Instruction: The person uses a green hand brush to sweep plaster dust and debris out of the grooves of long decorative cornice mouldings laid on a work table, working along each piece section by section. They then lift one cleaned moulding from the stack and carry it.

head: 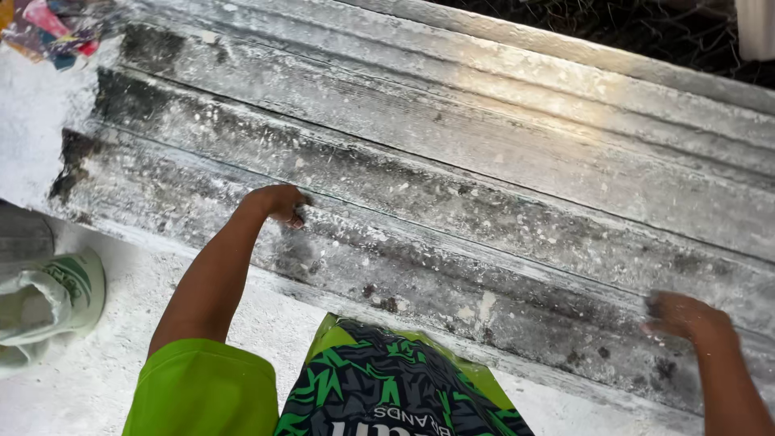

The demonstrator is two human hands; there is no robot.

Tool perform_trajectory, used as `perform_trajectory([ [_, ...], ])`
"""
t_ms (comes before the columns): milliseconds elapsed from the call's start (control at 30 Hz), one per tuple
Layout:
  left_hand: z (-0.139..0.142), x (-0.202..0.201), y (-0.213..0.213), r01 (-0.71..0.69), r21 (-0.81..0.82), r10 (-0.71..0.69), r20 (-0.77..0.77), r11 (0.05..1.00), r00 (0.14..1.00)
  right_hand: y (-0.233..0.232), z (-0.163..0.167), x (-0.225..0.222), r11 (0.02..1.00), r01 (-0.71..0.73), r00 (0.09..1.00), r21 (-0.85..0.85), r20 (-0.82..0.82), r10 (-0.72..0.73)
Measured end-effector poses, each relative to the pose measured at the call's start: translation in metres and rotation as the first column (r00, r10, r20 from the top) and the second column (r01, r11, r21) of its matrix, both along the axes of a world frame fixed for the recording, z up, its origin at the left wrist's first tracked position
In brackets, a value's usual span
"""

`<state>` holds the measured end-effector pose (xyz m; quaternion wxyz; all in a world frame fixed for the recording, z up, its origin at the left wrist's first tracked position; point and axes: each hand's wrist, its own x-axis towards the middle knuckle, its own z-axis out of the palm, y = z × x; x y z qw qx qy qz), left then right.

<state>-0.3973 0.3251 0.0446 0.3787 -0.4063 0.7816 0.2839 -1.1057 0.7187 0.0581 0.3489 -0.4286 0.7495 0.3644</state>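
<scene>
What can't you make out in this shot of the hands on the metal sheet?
- Head view: left hand fingers curl under, hiding what they press on the corrugated sheet.
- Right hand is motion-blurred; its grip is unclear.
- Coloured cloth is cut off by the top-left edge.

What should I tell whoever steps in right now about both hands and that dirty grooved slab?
Left hand: fingers curled, pressed on the grooved grey slab at a dark, grimy ridge; whether it holds anything is unclear.
Right hand: blurred, on the slab's lower ridge at far right.
Slab: dusted white, with black grime along the ridges and near its left end.
Sack: pale, with green print, on the white floor at left.
Done and left: dark patches show across the slab; progress cannot be judged.
</scene>
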Motion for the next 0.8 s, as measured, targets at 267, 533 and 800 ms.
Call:
perform_trajectory([
  [267,0.018,0.013,0.022,-0.017,-0.222,-0.005,-0.095,0.975,0.995,-0.136,0.035,0.175,0.645,0.055,0.986,-0.762,0.144,0.086],
  [533,0.038,0.021,-0.024,-0.155,-0.324,-0.03,-0.502,0.933,0.864,-0.219,0.013,0.267,0.451,-0.029,0.975,-0.892,0.075,0.211],
  [800,0.053,0.047,-0.138,-0.398,-0.511,-0.078,-0.683,0.762,0.726,-0.256,0.001,0.294,0.501,0.032,0.998,-0.865,0.053,0.029],
])
